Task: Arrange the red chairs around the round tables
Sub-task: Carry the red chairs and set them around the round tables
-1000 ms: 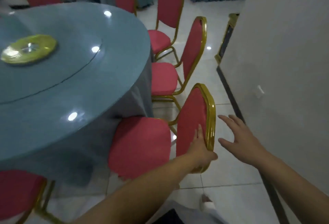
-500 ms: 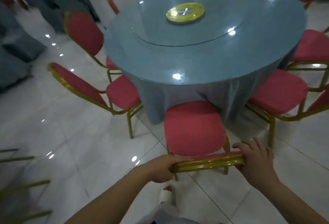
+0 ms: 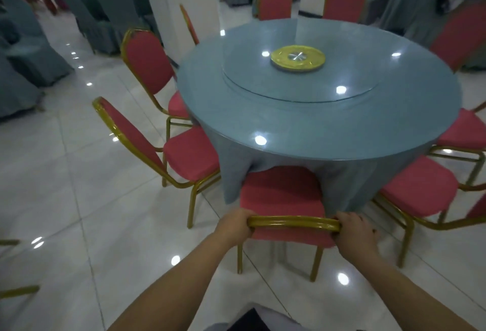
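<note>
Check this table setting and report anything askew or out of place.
The tablecloth hem is draped over the seat of the chair that both hands, left hand and right hand, grip by the backrest top; it rides up there instead of hanging straight. The other chairs look orderly.

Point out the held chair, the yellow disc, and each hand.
held chair (image 3: 281, 194), head view, seat cushion
yellow disc (image 3: 298, 58), head view, its centre
left hand (image 3: 234, 222), head view, knuckles
right hand (image 3: 355, 230), head view, back

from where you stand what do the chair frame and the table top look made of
Chair frame: looks like metal tubing with a glossy gold finish; highlights run along it. Table top: probably glass over blue-grey cloth; ceiling lights reflect sharply off it.
</note>
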Motion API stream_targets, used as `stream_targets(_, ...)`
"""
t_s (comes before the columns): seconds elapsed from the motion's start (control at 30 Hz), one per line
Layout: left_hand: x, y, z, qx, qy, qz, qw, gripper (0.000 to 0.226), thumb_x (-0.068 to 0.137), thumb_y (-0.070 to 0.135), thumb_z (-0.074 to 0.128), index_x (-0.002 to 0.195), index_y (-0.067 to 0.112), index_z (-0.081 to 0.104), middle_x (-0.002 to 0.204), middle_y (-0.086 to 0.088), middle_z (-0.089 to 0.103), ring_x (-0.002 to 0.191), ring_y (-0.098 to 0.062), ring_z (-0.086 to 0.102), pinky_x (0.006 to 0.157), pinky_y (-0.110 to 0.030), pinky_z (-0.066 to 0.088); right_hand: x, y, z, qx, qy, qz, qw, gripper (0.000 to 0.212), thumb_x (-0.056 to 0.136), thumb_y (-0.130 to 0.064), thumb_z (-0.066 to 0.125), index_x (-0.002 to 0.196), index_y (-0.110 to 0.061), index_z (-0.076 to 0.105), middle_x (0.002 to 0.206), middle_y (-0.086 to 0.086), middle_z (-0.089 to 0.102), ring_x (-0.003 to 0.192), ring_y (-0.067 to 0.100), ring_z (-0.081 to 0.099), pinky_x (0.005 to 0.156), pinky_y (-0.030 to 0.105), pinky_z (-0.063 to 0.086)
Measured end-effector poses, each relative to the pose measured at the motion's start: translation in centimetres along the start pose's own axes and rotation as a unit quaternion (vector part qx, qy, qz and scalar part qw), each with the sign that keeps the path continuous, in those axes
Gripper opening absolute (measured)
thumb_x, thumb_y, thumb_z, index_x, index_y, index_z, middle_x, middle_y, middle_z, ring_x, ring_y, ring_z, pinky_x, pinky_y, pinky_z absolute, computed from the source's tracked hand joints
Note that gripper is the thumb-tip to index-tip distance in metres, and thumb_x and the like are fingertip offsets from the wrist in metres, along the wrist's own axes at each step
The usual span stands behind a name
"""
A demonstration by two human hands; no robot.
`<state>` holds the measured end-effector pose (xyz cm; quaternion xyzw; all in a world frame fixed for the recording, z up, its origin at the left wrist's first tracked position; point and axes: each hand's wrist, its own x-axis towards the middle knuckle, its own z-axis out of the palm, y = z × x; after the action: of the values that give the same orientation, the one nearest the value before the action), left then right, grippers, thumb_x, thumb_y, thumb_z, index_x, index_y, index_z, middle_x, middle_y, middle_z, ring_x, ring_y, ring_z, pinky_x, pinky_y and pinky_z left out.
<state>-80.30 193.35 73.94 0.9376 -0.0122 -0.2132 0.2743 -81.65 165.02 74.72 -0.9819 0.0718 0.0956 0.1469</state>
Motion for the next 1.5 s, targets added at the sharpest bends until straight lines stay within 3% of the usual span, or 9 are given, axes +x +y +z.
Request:
stream_targets(0.23,2.9,-2.6,-2.9,0.002,-0.016,0.025,1.0,0.024,0.079,0.01,0.059,0.073,0.033,0.063,0.076,0.006,0.064,0.082,-0.021,0.064,0.073,-0.036,0.053,2.0,-3.8,0.0,0.011,-0.031,0.061,0.998,0.022,0.083,-0.007,0.05,0.078,-0.027,0.058,0.084,0.003,0.058,0.096,0.033,0.058,0.072,0.032,0.042)
stream_targets(0.37,4.4,-4.9,-4.9,-0.007,0.003,0.022,1.0,0.03,0.079,0.012,0.065,0.063,0.037,0.06,0.079,0.001,0.067,0.084,-0.022,0.065,0.078,-0.042,0.056,2.6,-7.0,0.4,0.012,-0.047,0.089,0.995,0.027,0.085,-0.007,0.045,0.083,-0.024,0.065,0.079,0.003,0.06,0.092,0.032,0.061,0.079,0.039,0.054)
stream_targets(0.53,5.6,-6.3,-6.3,-0.019,0.0,0.022,1.0,0.023,0.077,0.008,0.068,0.071,0.03,0.067,0.08,-0.003,0.069,0.081,-0.022,0.066,0.077,-0.043,0.057,2.8,-9.1,0.7,0.021,-0.059,0.124,0.99,0.026,0.085,-0.007,0.046,0.076,-0.029,0.058,0.08,0.001,0.055,0.101,0.032,0.055,0.092,0.047,0.05)
stream_targets(0.73,5.8,-6.4,-5.7,-0.017,0.011,0.021,1.0,0.023,0.075,0.009,0.069,0.069,0.031,0.066,0.075,0.003,0.065,0.077,-0.019,0.064,0.073,-0.038,0.055,2.9,-8.7,0.6,0.018,-0.063,0.114,0.991,0.031,0.085,-0.004,0.044,0.077,-0.03,0.058,0.087,0.001,0.058,0.105,0.031,0.054,0.094,0.048,0.049)
stream_targets(0.9,5.2,-5.7,-5.4,-0.035,0.022,0.001,0.999,0.024,0.075,0.01,0.073,0.094,0.025,0.07,0.089,-0.001,0.067,0.086,-0.022,0.064,0.083,-0.044,0.055,2.8,-7.7,0.4,0.036,-0.092,0.062,0.993,0.031,0.085,-0.002,0.046,0.086,-0.03,0.056,0.096,0.001,0.058,0.105,0.031,0.051,0.094,0.05,0.046)
stream_targets(1.0,4.0,-3.5,-5.0,0.029,0.028,0.009,0.999,0.065,0.072,0.028,0.081,0.132,0.028,0.056,0.119,0.002,0.06,0.116,-0.023,0.054,0.103,-0.045,0.043,2.1,-5.5,0.0,0.086,-0.101,-0.009,0.991,0.042,0.081,-0.015,0.066,0.12,-0.031,0.058,0.115,-0.002,0.06,0.11,0.026,0.054,0.093,0.044,0.048)
stream_targets(1.1,3.0,0.8,-4.3,0.078,0.024,0.056,0.995,0.083,0.073,0.041,0.078,0.146,0.031,0.04,0.137,0.003,0.05,0.131,-0.022,0.041,0.114,-0.048,0.029,0.6,-1.9,-0.8,0.104,-0.097,-0.023,0.99,0.07,0.076,-0.036,0.073,0.141,-0.034,0.047,0.137,-0.007,0.053,0.126,0.019,0.049,0.103,0.045,0.044)
stream_targets(1.27,2.3,10.8,0.0,0.198,0.019,0.147,0.969,0.093,0.08,0.058,0.068,0.155,0.037,0.017,0.157,0.009,0.029,0.146,-0.017,0.023,0.118,-0.049,0.018,-2.2,7.2,-3.8,0.106,-0.094,-0.019,0.99,0.073,0.084,-0.05,0.069,0.148,-0.042,0.035,0.156,-0.01,0.034,0.142,0.015,0.032,0.116,0.042,0.032)
stream_targets(1.5,4.7,25.6,10.6,0.129,-0.045,0.196,0.971,0.092,0.082,0.051,0.07,0.156,0.029,0.02,0.159,0.005,0.028,0.146,-0.018,0.025,0.117,-0.04,0.027,-5.6,25.5,-11.2,0.144,-0.034,0.047,0.988,0.074,0.086,-0.047,0.07,0.149,-0.039,0.034,0.159,-0.008,0.029,0.142,0.018,0.033,0.116,0.042,0.034)
